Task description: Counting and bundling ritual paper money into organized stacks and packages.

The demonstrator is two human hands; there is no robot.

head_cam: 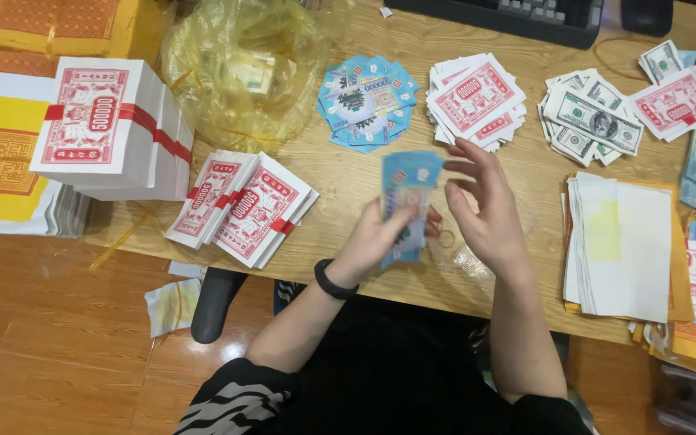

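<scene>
Head camera looks down on the left hand [376, 238] gripping a small sheaf of blue paper notes [408, 201] upright above the wooden table [348, 189], while the right hand [485, 201] hovers just beside it, fingers spread and loose (touching nothing that I can see). Behind them lie a fan of blue notes [366, 101], a red-and-white pile [474, 98] and green bills [591, 121]; banded red bundles [243, 205] sit to the left.

Lying on the wooden desk [348, 181] — two fanned piles of red-and-white notes [474, 98], one blue fanned pile [366, 103], two banded red bundles [241, 206], one keyboard [509, 16] — two hands working.
</scene>
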